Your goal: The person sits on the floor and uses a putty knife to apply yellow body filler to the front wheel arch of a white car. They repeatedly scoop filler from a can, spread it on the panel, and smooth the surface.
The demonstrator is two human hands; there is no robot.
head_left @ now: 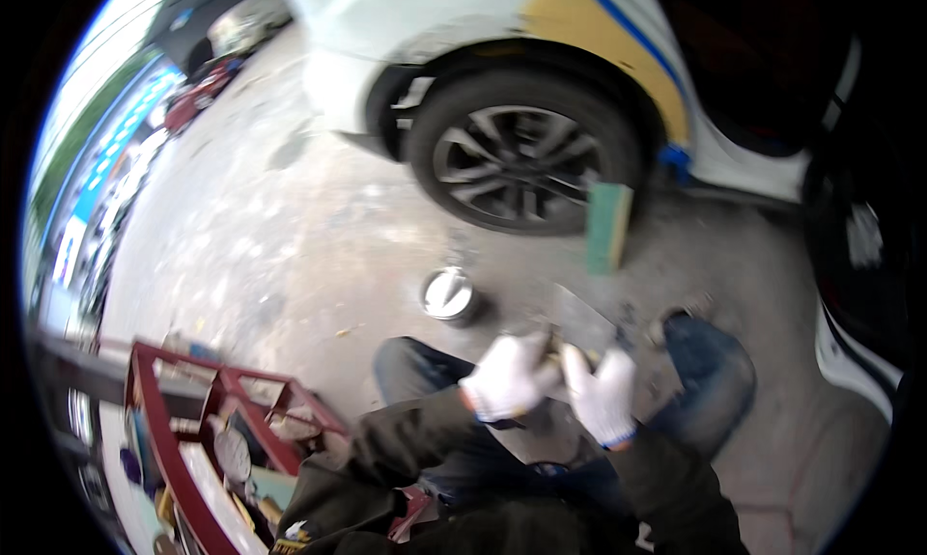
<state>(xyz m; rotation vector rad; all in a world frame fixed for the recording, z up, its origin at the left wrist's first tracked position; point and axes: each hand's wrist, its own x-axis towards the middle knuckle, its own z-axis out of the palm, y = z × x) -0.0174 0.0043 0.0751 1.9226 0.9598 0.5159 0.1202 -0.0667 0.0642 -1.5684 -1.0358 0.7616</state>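
Your 2 hands meet just above your knees, both in white gloves. Your left hand (pixel 507 376) is curled shut around a small tan object (pixel 555 357), too blurred to identify. Your right hand (pixel 603 393) presses against the same object, fingers bent; whether it grips it, you cannot tell. On the concrete floor (pixel 290 236) ahead stands a round metal tin (pixel 449 294), with a green block (pixel 608 227) leaning near the car wheel (pixel 521 154).

I'm over stained concrete floor (pixel 270 227), daylit, w/ a white car (pixel 406 14) ahead, its dark alloy wheel (pixel 517 159) chocked by a green block (pixel 608 227). Red tool cart (pixel 174 439) at lower left; round metal tin (pixel 449 294) on the floor nr center.
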